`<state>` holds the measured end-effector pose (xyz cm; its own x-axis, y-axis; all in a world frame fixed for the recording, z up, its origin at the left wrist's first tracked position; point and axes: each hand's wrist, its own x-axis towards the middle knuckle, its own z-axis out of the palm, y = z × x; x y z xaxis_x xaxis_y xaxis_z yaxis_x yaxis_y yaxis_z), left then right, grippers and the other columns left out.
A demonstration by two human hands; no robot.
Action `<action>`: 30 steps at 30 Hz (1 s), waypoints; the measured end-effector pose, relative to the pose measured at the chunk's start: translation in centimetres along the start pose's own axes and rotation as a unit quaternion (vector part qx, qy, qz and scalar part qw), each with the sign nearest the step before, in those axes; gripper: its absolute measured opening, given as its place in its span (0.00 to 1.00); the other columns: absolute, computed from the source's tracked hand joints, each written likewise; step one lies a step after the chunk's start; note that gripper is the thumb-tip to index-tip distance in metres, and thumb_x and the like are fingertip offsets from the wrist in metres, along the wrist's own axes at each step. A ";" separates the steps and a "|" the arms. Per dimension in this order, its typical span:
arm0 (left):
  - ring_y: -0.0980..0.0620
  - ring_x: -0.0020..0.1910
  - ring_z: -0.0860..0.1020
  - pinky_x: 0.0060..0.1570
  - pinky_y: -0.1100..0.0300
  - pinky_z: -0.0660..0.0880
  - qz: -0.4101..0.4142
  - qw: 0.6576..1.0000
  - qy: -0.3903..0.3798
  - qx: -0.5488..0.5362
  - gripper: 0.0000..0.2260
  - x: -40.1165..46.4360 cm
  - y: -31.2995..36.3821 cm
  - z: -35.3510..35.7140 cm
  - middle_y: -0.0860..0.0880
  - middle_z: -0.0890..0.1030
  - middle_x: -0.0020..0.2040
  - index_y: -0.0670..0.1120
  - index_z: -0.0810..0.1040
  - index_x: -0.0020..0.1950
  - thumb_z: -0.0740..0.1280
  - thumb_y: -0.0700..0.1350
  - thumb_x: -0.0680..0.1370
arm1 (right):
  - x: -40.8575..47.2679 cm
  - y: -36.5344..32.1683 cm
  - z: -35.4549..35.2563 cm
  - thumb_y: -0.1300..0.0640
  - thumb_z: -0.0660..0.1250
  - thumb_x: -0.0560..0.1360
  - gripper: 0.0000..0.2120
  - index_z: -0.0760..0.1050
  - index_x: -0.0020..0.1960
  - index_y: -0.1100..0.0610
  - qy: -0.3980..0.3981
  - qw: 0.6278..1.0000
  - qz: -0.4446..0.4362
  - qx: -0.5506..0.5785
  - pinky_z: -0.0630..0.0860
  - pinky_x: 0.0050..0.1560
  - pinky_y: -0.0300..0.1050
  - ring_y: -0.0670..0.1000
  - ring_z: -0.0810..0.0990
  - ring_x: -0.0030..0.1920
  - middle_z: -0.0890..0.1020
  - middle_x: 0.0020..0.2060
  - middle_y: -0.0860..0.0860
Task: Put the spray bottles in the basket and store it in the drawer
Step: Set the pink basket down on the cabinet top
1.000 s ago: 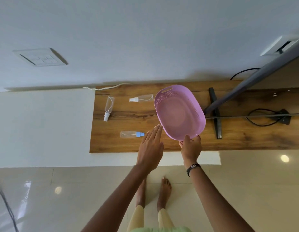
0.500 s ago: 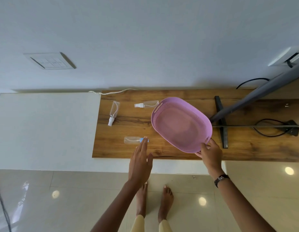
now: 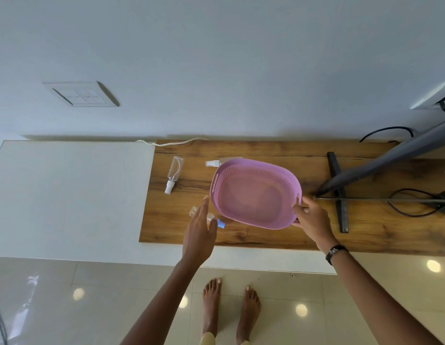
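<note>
A pink oval basket (image 3: 256,192) is held tilted over the wooden top (image 3: 266,235), my right hand (image 3: 312,219) gripping its right rim by the handle slot. My left hand (image 3: 200,232) reaches with fingers apart over a clear spray bottle with a blue cap (image 3: 221,224), which it mostly hides; whether it touches the bottle I cannot tell. A second clear bottle with a white nozzle (image 3: 174,174) lies at the left. A third (image 3: 212,163) lies behind the basket, partly covered by its rim.
A dark TV stand foot (image 3: 337,192) and the grey screen edge (image 3: 390,160) stand to the right, with black cables (image 3: 410,202) beyond. A white cord (image 3: 171,143) lies along the back edge. A white cabinet top (image 3: 72,195) adjoins the left. My bare feet (image 3: 228,310) stand on glossy tiles.
My right hand slid along the basket rim to the right and brought the basket lower and flatter. My left hand let go of the basket and moved left over the blue-capped bottle.
</note>
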<state>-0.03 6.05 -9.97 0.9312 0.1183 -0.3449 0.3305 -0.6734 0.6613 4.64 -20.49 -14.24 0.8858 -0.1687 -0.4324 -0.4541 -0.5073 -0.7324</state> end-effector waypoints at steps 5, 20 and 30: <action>0.48 0.67 0.71 0.53 0.64 0.65 0.013 1.000 0.002 -0.006 0.24 0.5 0.1 -0.3 0.49 0.69 0.73 0.49 0.59 0.75 0.60 0.38 0.80 | 0.8 -1.4 0.1 0.53 0.62 0.78 0.09 0.76 0.51 0.58 -0.003 0.999 -0.031 -0.026 0.83 0.36 0.51 0.52 0.84 0.38 0.84 0.38 0.55; 0.47 0.72 0.66 0.64 0.57 0.67 -0.024 0.999 0.022 -0.033 0.24 0.2 -1.4 -0.3 0.46 0.65 0.74 0.47 0.56 0.76 0.59 0.41 0.81 | -1.9 -1.2 2.1 0.50 0.53 0.81 0.16 0.72 0.62 0.57 0.161 0.978 0.071 0.112 0.81 0.38 0.50 0.52 0.82 0.39 0.82 0.45 0.53; 0.47 0.70 0.67 0.66 0.51 0.67 -0.154 0.979 -0.041 -0.127 0.22 -0.4 -4.1 -0.7 0.45 0.66 0.74 0.46 0.60 0.75 0.58 0.42 0.81 | -8.9 -1.8 15.0 0.62 0.62 0.78 0.08 0.77 0.54 0.55 -0.016 0.995 0.044 0.087 0.78 0.51 0.44 0.49 0.81 0.49 0.83 0.49 0.50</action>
<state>-1.65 9.25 -12.07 0.7688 0.2219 -0.5997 0.6316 -0.4097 0.6582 -3.81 -5.39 -16.94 0.8393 -0.1787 -0.5135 -0.5426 -0.3362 -0.7698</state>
